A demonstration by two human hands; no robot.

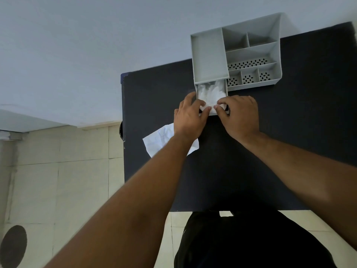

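Observation:
A grey plastic desk organiser (pixel 251 35) with several compartments stands at the far side of a dark table (pixel 251 161). Its small drawer (pixel 225 89) is pulled out toward me and holds crumpled white plastic or paper (pixel 210 93). My left hand (pixel 189 118) and my right hand (pixel 239 115) meet at the drawer's front end, fingers curled and pinching the white material there. The drawer's front edge is hidden behind my fingers.
A crumpled white sheet of paper (pixel 158 140) lies on the table under my left wrist, near the table's left edge. A pale wall rises behind the organiser. Tiled floor (pixel 58 180) lies to the left and below.

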